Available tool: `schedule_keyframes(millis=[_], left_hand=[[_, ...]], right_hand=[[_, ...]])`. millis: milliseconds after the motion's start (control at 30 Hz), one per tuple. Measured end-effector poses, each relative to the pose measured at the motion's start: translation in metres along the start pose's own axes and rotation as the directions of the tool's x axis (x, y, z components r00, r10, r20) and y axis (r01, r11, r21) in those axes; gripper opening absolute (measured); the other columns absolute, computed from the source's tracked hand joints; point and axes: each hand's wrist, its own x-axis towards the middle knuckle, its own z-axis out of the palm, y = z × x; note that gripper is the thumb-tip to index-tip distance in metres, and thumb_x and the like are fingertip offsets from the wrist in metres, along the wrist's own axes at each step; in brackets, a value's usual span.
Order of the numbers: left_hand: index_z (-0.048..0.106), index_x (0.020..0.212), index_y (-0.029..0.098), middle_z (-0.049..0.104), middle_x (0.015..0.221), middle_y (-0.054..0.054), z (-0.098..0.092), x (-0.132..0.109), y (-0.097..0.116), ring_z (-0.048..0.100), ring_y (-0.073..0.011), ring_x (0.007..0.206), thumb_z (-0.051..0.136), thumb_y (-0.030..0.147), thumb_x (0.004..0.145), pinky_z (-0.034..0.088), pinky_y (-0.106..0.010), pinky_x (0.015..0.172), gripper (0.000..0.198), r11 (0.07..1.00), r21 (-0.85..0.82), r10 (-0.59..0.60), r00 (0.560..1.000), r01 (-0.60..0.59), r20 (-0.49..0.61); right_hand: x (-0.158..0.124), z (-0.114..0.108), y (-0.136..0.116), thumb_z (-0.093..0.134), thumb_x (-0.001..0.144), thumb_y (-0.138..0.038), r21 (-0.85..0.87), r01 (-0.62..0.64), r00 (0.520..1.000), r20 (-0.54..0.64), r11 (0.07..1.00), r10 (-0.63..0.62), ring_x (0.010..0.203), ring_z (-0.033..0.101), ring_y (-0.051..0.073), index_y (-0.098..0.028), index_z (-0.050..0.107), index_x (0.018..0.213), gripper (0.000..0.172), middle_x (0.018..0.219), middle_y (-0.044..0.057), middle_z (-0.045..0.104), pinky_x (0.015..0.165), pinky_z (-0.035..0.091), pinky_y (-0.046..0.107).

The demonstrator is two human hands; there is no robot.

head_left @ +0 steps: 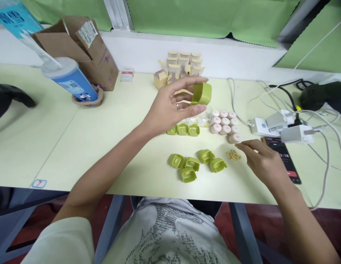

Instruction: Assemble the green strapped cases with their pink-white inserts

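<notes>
We hold one green cap lifted above the counter's middle, pinched in our left hand's fingers, while our right hand, fingers loose and empty, lies near-right just beside the tan clips; lifting one, we judge, calls for a fine pinch.

Pale table with green shells, pink round pieces, stacked small boxes, phone, power strip, cardboard box.
</notes>
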Motion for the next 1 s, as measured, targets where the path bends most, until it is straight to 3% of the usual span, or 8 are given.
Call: schedule_keyframes(millis=[133,267,400,533,667,767,867,1000], left_hand=[[0.072,0.137,0.032,0.072,0.133,-0.006,0.001,-0.005,0.000,0.075,-0.0239,0.110,0.091,0.052,0.088,0.069,-0.038,0.086,0.056,0.995,0.094,-0.028,0.997,0.020,0.077],[0.069,0.139,0.027,0.075,0.125,-0.007,0.006,-0.009,0.002,0.073,-0.0198,0.097,0.095,0.040,0.083,0.065,-0.032,0.078,0.064,0.985,0.152,-0.108,0.980,0.083,0.165],[0.065,0.140,0.025,0.076,0.117,-0.005,0.018,-0.015,0.004,0.071,-0.0176,0.087,0.100,0.033,0.078,0.062,-0.033,0.079,0.072,0.974,0.196,-0.166,0.946,0.113,0.278],[0.064,0.136,0.024,0.075,0.118,-0.006,0.032,-0.021,-0.001,0.069,-0.0175,0.082,0.107,0.033,0.070,0.061,-0.035,0.082,0.079,0.964,0.262,-0.138,0.928,0.045,0.347],[0.063,0.137,0.021,0.075,0.124,-0.009,0.038,-0.025,-0.009,0.073,-0.0227,0.095,0.100,0.039,0.082,0.063,-0.039,0.087,0.068,0.937,0.345,-0.090,0.913,-0.058,0.398],[0.062,0.142,0.022,0.074,0.132,-0.013,0.026,-0.036,-0.016,0.075,-0.0270,0.109,0.081,0.051,0.100,0.063,-0.042,0.090,0.054,0.875,0.461,-0.019,0.944,-0.144,0.330],[0.072,0.125,0.022,0.076,0.116,-0.011,-0.004,-0.060,-0.031,0.075,-0.0256,0.105,0.067,0.050,0.109,0.063,-0.038,0.083,0.032,0.781,0.595,0.123,0.980,-0.192,0.155],[0.075,0.111,0.024,0.073,0.100,-0.007,-0.042,-0.101,-0.062,0.069,-0.0176,0.077,0.064,0.047,0.110,0.058,-0.032,0.066,0.026,0.760,0.648,0.106,0.993,-0.049,-0.049]], right_hand=[[-0.021,0.003,0.005,0.045,0.084,0.012,-0.062,0.118,0.984,0.144,0.991,-0.109,0.081,0.076,0.023,-0.018,0.080,0.113,0.054,0.102,0.011,0.078,0.058,0.056,0.033],[-0.001,-0.013,-0.005,0.055,0.098,0.002,-0.088,0.079,0.997,0.016,0.993,-0.078,0.083,0.076,0.024,-0.021,0.075,0.135,0.048,0.107,0.011,0.079,0.062,0.057,0.035],[0.043,-0.016,-0.035,0.072,0.104,-0.016,0.291,0.005,0.986,-0.158,0.957,0.043,0.102,0.079,0.028,-0.030,0.072,0.142,0.041,0.119,0.012,0.078,0.088,0.066,0.042],[0.078,-0.001,-0.058,0.067,0.107,-0.014,0.416,0.112,0.988,-0.141,0.902,-0.058,0.097,0.078,0.024,-0.026,0.075,0.129,0.027,0.120,0.013,0.075,0.080,0.066,0.038],[0.086,0.010,-0.057,0.064,0.108,-0.014,0.466,0.143,0.989,-0.111,0.873,-0.102,0.099,0.078,0.023,-0.023,0.076,0.116,0.016,0.116,0.013,0.074,0.082,0.065,0.036],[0.081,0.015,-0.044,0.062,0.110,-0.017,0.411,0.070,0.995,-0.091,0.909,-0.035,0.096,0.077,0.023,-0.023,0.077,0.115,0.017,0.116,0.013,0.074,0.080,0.064,0.036],[0.074,0.024,-0.029,0.057,0.110,-0.019,0.320,-0.010,1.000,-0.010,0.947,0.014,0.084,0.073,0.020,-0.023,0.079,0.112,0.022,0.114,0.012,0.075,0.071,0.059,0.034],[0.068,0.039,-0.020,0.056,0.108,-0.019,0.201,-0.030,0.991,0.130,0.979,0.004,0.079,0.067,0.019,-0.022,0.081,0.105,0.026,0.105,0.011,0.076,0.065,0.048,0.031]])
